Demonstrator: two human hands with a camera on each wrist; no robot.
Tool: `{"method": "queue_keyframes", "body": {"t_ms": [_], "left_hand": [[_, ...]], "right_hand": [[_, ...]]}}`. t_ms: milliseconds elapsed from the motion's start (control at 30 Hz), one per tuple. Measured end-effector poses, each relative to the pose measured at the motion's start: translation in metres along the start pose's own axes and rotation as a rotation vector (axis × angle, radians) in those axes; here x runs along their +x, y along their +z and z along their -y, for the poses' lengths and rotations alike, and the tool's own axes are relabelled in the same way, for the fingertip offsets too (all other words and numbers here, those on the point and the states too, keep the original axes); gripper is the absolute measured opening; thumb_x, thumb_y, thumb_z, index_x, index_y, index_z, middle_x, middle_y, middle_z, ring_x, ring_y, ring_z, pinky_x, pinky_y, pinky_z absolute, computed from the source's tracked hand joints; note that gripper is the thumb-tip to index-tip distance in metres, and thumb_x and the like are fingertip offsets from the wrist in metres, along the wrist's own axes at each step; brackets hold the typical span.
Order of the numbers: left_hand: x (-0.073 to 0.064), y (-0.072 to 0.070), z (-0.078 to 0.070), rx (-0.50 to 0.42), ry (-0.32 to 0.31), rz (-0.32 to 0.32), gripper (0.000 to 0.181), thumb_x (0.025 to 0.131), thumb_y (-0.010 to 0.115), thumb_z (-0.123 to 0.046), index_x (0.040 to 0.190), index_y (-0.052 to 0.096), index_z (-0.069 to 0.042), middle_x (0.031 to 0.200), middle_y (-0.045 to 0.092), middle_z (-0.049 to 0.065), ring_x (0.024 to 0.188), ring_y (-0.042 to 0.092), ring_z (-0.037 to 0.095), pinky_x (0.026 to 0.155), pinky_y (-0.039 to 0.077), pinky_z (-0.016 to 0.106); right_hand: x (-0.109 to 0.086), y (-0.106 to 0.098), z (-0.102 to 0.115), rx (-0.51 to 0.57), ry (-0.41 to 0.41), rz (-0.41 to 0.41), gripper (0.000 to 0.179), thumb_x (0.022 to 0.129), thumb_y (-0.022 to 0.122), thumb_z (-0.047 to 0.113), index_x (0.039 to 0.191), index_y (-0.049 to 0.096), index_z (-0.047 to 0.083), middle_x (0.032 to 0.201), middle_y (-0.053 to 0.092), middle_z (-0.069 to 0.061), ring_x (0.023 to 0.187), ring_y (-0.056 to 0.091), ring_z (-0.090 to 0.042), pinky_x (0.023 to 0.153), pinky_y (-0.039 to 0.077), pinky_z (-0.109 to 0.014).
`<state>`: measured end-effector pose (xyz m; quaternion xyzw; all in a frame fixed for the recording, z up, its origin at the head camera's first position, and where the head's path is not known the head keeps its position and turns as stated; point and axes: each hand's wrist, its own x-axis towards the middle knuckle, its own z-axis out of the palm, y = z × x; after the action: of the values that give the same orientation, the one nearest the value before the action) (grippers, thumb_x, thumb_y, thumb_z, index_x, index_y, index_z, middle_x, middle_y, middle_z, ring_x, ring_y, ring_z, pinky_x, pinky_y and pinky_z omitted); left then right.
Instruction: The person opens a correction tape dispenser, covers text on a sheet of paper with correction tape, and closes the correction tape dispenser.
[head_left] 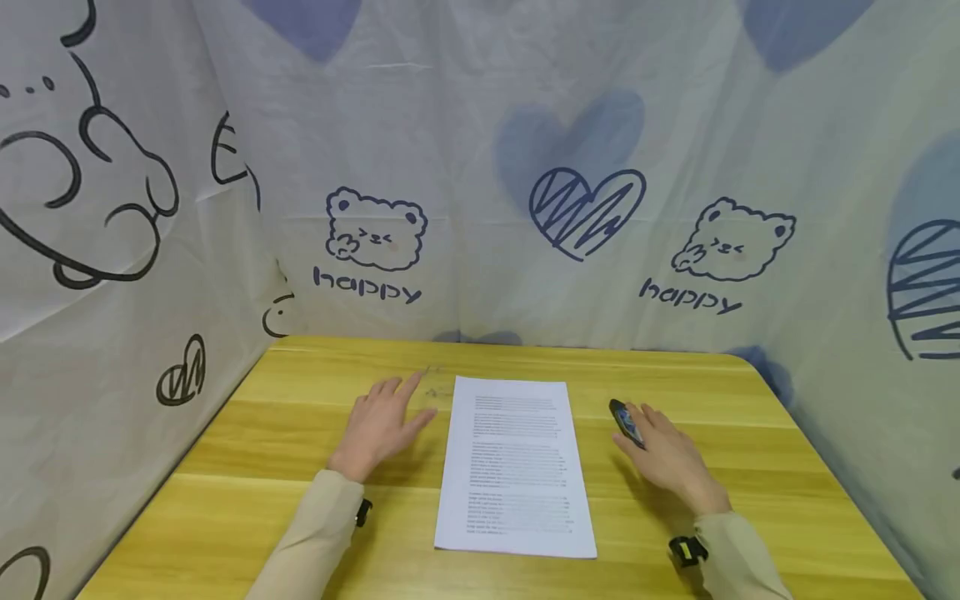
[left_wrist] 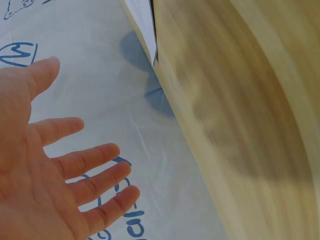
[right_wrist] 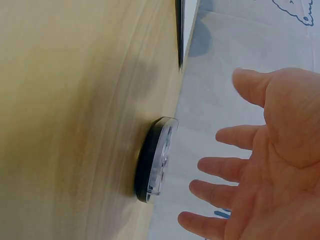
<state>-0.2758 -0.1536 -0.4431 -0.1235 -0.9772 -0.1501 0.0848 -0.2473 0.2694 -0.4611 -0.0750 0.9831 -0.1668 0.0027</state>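
A stack or sheet of printed paper [head_left: 516,467] lies in the middle of the table, lines of text facing up. To its left hovers my left hand [head_left: 378,427], fingers spread and holding nothing; the left wrist view shows its bare palm and extended fingers [left_wrist: 107,156]. On the paper's right side lies a small, oval black case with a clear cover [right_wrist: 156,160]; its exact kind I cannot tell. My right hand [head_left: 667,454] is above and beside this case, partly covering it in the head view. The right wrist view shows the fingers straight and apart from it.
The yellow wood-grain table [head_left: 247,467] ends at a white curtain [head_left: 465,275] printed with hearts and bears, which also hangs along both sides. Faint dark marks [head_left: 437,392] show on the tabletop left of the paper. Each wrist wears a black strap.
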Motion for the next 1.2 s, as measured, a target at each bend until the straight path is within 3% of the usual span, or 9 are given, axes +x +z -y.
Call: {"method": "queue_keyframes", "body": {"t_ms": [200,433,767,1033,1200], "left_hand": [[0.0,0.001,-0.003,0.007,0.043,-0.042,0.066,0.097,0.055,-0.05,0.149,0.042,-0.012,0.132,0.059,0.023,0.119,0.057,0.042,0.098,0.046,0.059],[0.003,0.004,-0.011,0.004,0.081,-0.056,0.056,0.095,0.061,-0.043,0.137,0.054,-0.007,0.118,0.068,0.019,0.1,0.067,0.036,0.081,0.056,0.049],[0.009,0.011,-0.022,-0.006,0.089,0.021,0.054,0.096,0.059,-0.044,0.138,0.055,-0.01,0.124,0.068,0.012,0.108,0.067,0.031,0.089,0.055,0.047],[0.013,0.015,-0.03,0.045,0.114,0.02,0.052,0.097,0.059,-0.044,0.136,0.058,-0.01,0.122,0.069,0.01,0.106,0.068,0.029,0.087,0.056,0.045],[0.012,0.018,-0.034,0.051,0.134,0.036,0.052,0.097,0.058,-0.046,0.136,0.058,-0.011,0.119,0.07,0.011,0.102,0.069,0.028,0.084,0.056,0.045]], "right_hand": [[0.007,0.002,-0.001,0.0,0.022,0.002,0.072,0.1,0.053,0.041,0.151,0.03,-0.003,0.15,0.03,-0.038,0.134,0.034,-0.056,0.102,0.034,-0.07],[0.009,-0.001,-0.006,-0.003,0.042,0.023,0.072,0.098,0.057,0.038,0.15,0.032,-0.005,0.149,0.03,-0.039,0.133,0.033,-0.056,0.099,0.035,-0.072],[0.013,-0.003,-0.007,-0.009,0.033,0.044,0.069,0.098,0.058,0.036,0.147,0.036,-0.006,0.146,0.034,-0.04,0.129,0.037,-0.058,0.096,0.039,-0.07],[0.02,0.0,-0.012,0.002,0.034,0.052,0.066,0.097,0.06,0.035,0.144,0.041,-0.006,0.143,0.038,-0.039,0.125,0.041,-0.058,0.094,0.041,-0.069],[0.025,0.004,-0.016,-0.001,0.047,0.063,0.067,0.094,0.065,0.03,0.145,0.039,-0.006,0.136,0.047,-0.037,0.114,0.053,-0.05,0.089,0.047,-0.06]]}}
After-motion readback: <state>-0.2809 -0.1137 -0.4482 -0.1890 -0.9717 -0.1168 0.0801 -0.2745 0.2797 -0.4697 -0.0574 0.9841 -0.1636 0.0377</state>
